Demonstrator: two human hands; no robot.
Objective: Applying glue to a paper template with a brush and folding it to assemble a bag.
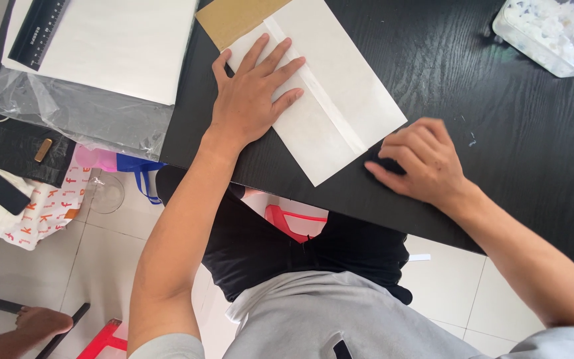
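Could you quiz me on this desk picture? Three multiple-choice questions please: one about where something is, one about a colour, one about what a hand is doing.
1. Where does the black ruler lie?
A. On the white sheets at the top left
B. On the floor tiles
C. Under the right hand

2. What colour is the table?
A. White
B. Black
C. Red

3. How does the left hand rest on the folded white paper?
A. Clenched in a fist
B. Pinching one corner
C. Flat, with fingers spread

Answers:
1. A, the ruler sits on the stack of white sheets at the top left corner.
2. B, the wood-grain top is black all over.
3. C, the palm lies flat on the paper, while the right hand is curled by the paper's lower corner.
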